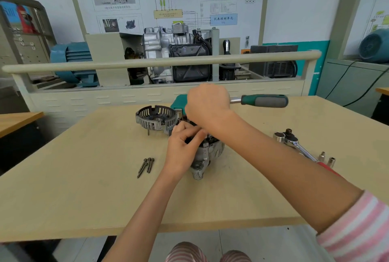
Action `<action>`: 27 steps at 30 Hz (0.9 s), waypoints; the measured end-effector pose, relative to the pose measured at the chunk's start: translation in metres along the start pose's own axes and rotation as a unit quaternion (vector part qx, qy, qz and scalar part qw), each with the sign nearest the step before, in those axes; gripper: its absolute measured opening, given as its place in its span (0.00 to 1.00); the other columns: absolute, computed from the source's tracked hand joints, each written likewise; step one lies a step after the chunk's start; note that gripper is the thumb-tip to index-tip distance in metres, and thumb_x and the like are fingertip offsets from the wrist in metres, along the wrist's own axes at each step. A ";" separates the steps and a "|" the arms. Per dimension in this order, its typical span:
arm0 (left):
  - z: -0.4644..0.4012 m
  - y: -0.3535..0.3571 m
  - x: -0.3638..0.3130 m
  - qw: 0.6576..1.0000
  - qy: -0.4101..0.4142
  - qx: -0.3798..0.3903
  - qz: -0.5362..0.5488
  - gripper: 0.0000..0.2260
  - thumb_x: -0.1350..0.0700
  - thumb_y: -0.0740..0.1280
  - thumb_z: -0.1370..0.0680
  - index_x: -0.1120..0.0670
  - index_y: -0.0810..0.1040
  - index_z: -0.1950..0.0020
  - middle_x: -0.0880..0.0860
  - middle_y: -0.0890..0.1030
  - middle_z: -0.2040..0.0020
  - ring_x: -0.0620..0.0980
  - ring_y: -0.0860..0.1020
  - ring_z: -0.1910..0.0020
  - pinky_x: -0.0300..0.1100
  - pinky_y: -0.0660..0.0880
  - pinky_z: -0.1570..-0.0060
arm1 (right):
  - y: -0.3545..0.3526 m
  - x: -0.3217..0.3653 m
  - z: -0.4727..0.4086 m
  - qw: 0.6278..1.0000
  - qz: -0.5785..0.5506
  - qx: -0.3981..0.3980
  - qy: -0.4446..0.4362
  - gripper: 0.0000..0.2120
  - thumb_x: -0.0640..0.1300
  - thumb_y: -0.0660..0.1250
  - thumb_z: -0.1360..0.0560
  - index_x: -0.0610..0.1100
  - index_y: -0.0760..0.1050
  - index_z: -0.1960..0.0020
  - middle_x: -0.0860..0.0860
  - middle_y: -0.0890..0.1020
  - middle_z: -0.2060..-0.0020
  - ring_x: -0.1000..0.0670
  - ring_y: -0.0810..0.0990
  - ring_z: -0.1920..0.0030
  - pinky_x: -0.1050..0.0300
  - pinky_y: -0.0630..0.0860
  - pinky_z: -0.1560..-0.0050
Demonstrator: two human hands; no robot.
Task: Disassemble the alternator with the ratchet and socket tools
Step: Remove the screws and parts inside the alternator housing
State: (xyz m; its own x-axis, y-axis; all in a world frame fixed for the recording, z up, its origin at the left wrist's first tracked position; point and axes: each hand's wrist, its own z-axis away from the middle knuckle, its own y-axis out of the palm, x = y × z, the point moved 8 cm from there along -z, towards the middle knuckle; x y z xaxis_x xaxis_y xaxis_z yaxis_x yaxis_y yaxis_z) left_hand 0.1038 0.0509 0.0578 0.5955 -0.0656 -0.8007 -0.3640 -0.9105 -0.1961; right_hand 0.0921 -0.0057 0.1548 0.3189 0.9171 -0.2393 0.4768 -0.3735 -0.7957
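Pale wood tabletop [84, 177] carries, left of centre, three loose bolts [146, 166] and a detached slotted end cover [155, 119]; at frame centre the left hand [182, 149] rests on the alternator body [207, 156], fingers curled and pinching at its dark upper parts. Directly above it, the right hand [207, 103] is fisted around the head end of a ratchet [264, 101] whose green-grey handle points right, the forearm crossing and hiding much of the alternator. Lower right lie a second ratchet [294, 142] and two small sockets [326, 158].
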 end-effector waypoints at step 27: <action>0.002 -0.001 -0.002 1.000 0.016 0.003 -0.024 0.04 0.57 0.69 0.25 0.51 0.83 0.53 0.48 0.69 0.62 0.49 0.69 0.53 0.36 0.65 0.49 | -0.007 -0.002 0.008 0.974 -0.155 -0.014 -0.163 0.20 0.50 0.61 0.25 0.49 0.58 0.72 0.55 0.65 0.78 0.58 0.62 0.76 0.60 0.55 0.74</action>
State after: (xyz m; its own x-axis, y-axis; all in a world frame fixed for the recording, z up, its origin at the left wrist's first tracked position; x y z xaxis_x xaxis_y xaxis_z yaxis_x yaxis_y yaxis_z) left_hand 0.1018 0.0528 0.0588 0.6349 -0.0356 -0.7718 -0.3392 -0.9104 -0.2370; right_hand 0.0821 -0.0042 0.1563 -0.1193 0.9802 -0.1581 0.5325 -0.0712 -0.8434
